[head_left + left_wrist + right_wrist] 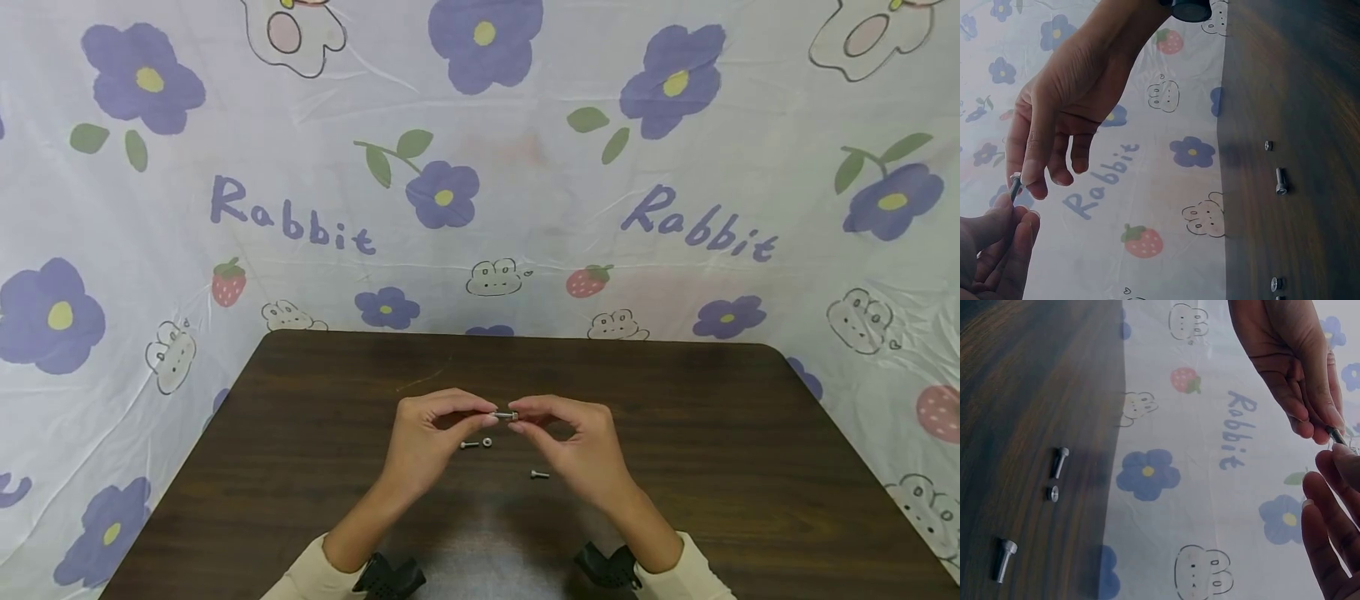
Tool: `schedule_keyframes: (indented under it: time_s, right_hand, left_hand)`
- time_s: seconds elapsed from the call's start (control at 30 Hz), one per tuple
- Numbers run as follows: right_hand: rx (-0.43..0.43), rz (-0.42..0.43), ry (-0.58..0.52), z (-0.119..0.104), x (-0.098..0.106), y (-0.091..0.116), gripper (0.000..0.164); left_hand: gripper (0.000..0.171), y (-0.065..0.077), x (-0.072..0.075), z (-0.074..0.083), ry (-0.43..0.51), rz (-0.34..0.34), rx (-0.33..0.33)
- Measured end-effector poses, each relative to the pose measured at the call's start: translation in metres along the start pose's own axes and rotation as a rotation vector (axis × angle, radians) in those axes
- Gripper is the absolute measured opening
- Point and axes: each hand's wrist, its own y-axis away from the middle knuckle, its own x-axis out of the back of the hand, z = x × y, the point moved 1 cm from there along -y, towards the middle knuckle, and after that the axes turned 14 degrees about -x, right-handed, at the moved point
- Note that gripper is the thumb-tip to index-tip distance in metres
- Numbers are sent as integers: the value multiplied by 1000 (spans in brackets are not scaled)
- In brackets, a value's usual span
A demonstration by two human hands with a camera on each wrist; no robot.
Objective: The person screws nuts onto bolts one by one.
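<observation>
Silver metal bolt [504, 415] is up off the dark-brown wood-grain bench [712, 417], lying roughly level btwn both hands on my head cam. I see L hand [420, 437] w/ its grip narrowed to a fingertip pinch on one end; R hand [588, 437] pinches the wider end, can't tell if head or nut. Below: small silver bolt [469, 445] beside round silver nut [487, 442], & another short silver bolt [539, 474] nearer R wrist.

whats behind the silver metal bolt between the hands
Behind the silver metal bolt, the head view shows the dark brown wooden table; the left wrist view shows white flower-printed fabric. In each view, whatever lies directly behind the left hand and right hand is covered.
</observation>
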Motion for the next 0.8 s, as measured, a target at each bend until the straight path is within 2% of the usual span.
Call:
schedule_keyframes:
  time_s: [0.33,0.53,0.8]
  right_hand:
    - [-65,-18,43,1,2,0,13]
    - [-108,-41,25,1,3,1,4]
    - [-79,-28,51,-2,-1,-4,23]
  left_hand:
    - [9,1,-3,1,28,-8,-9]
    - [10,1,-4,2,50,-15,-7]
    - [9,1,-1,1,43,-16,-6]
